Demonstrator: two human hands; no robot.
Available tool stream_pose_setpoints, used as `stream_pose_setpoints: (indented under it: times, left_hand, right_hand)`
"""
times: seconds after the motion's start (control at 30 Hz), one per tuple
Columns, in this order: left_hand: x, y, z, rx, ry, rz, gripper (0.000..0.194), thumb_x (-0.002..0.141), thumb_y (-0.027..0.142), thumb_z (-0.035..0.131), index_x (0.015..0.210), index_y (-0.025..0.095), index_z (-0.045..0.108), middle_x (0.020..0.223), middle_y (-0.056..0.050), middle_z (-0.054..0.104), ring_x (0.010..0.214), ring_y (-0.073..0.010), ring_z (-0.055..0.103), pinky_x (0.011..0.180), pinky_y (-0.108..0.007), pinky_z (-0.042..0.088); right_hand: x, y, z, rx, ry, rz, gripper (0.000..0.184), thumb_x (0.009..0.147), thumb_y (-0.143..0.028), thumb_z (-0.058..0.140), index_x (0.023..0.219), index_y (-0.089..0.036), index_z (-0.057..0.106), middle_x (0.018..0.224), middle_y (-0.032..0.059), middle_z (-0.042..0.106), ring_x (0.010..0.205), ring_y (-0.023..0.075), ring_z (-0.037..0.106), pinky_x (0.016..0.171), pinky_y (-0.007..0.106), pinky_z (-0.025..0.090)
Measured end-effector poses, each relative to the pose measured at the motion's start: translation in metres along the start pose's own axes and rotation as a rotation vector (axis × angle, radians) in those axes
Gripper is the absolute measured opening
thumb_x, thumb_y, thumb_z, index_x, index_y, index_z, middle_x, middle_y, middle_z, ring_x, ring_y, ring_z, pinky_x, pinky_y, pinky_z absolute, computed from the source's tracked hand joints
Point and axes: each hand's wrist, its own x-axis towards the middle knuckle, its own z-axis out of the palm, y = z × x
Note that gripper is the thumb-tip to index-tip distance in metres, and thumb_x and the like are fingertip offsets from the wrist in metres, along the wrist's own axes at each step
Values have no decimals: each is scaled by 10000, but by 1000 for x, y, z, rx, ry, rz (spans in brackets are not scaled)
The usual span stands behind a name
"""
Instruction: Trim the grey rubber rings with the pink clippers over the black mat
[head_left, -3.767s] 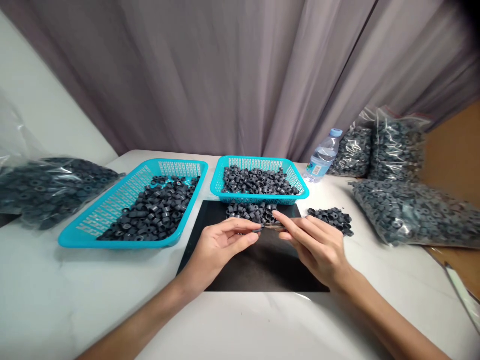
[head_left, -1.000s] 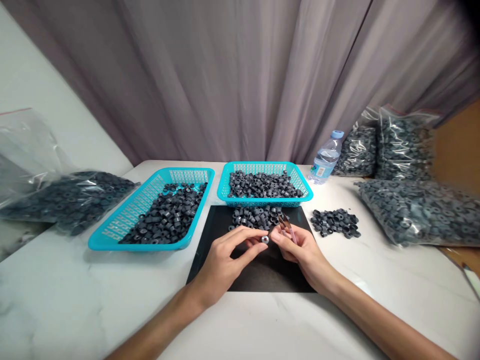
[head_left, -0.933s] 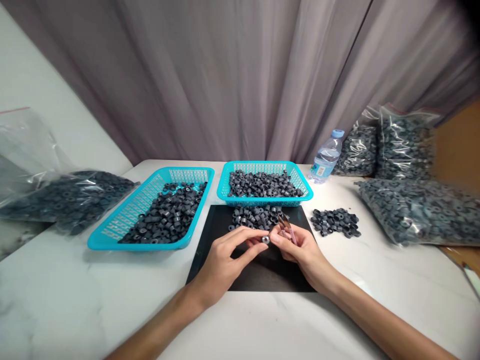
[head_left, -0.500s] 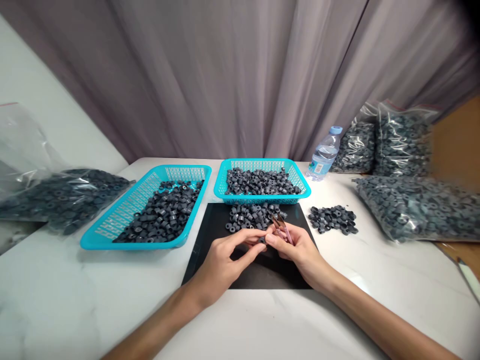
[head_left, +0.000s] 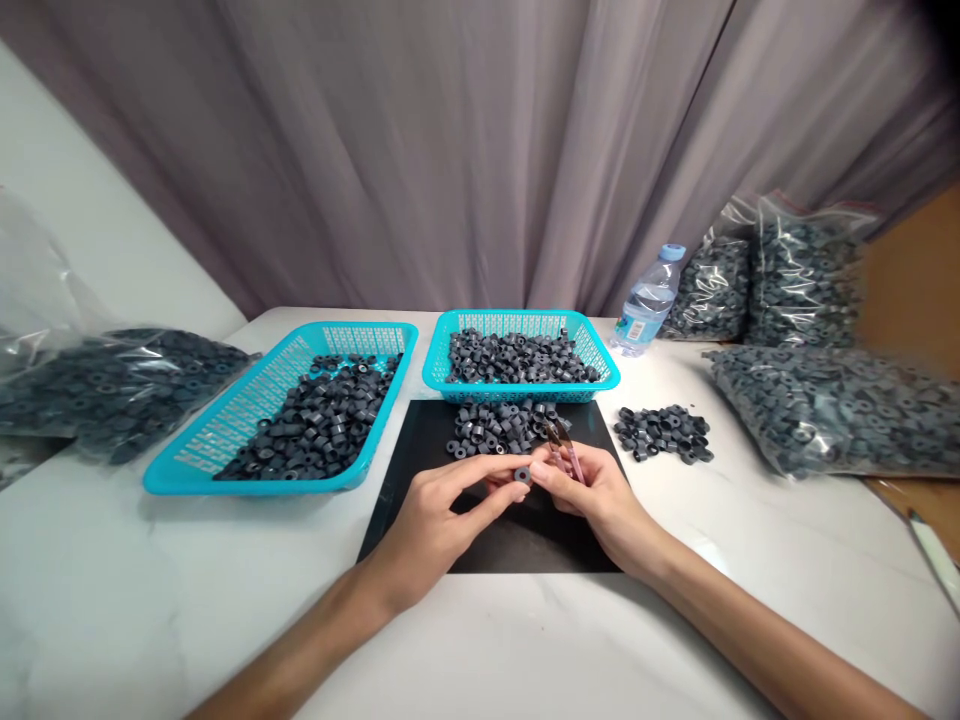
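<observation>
A grey curtain (head_left: 412, 150) hangs behind a white marbled table (head_left: 525, 650), clock directions running from the ring in hand. Clear bags of small dark rings flank the work: a bag (head_left: 142, 385) at 9 o'clock, 2 upright bags (head_left: 806, 280) at 2 o'clock and a lying bag (head_left: 840, 410) toward 3 o'clock. A turquoise basket (head_left: 247, 490), part filled with rings, sits at 9 o'clock, nearer than the bag there; a 2nd basket (head_left: 521, 390), also holding rings, stands at 12 o'clock, just beyond a black mat (head_left: 525, 550). The left hand (head_left: 442, 515) comes in from 8 o'clock, the right hand (head_left: 592, 485) at 3 o'clock. A labelled water bottle (head_left: 649, 300) stands at 1 o'clock. A loose pile (head_left: 499, 430) rests on the mat at 11 o'clock, a smaller heap (head_left: 664, 435) on bare tabletop between 2 and 3 o'clock. The right fingers are curled closed around a pink-handled tool (head_left: 572, 458) — its 2 dark prongs parted, pointing to 11 o'clock. Smallest, 1 dark ring (head_left: 523, 471) is pinched between left thumb and forefinger above the mat — its hole facing the camera.
</observation>
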Motion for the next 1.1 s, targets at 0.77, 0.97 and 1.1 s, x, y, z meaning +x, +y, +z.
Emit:
stream_pose_setpoints:
  times: [0.77, 0.97, 1.1]
  left_hand:
    - [2, -3, 1, -15, 43, -7, 150, 871, 219, 755, 1020, 231, 769, 904, 8, 763, 793, -138, 702, 797, -233, 564]
    - [5, -5, 2, -408, -4, -267, 160, 843, 254, 783, 1002, 236, 793, 888, 3, 801, 837, -154, 752, 833, -233, 579]
    - [7, -3, 3, -508, -17, -337, 159, 858, 287, 773, 992, 208, 805, 846, -31, 813, 764, -140, 741, 755, -216, 570]
  right_hand:
    - [-4, -7, 5, -284, 113, -120, 334, 918, -475, 674, 784, -182, 584, 650, -60, 322, 582, 98, 264, 524, 258, 232]
    - [1, -6, 0, -349, 249, -172, 356, 953, -509, 584, 816, -182, 616, 655, -40, 417, 575, 114, 353, 549, 259, 312]
    - [8, 1, -20, -753, 307, -245, 266, 994, -390, 484, 882, -201, 634, 818, 35, 663, 689, 184, 572, 650, 290, 407]
